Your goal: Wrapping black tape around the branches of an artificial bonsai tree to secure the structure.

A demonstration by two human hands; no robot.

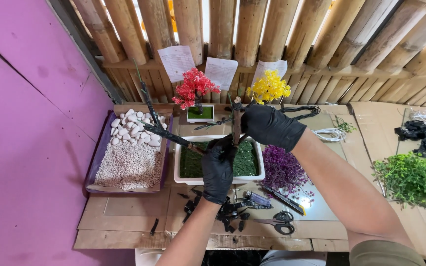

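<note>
Gripping a dark bare tree trunk (236, 123) over a white tray (183, 178) of green moss, the gloved left hand (219, 167) clasps its base and the gloved right hand (268, 125) grasps its top. Left lies a tray of pebbles (130, 129); near sit scissors (279, 224) on the surface (124, 221).

Both gloved hands (219, 165) (267, 125) closed, gripping.
</note>
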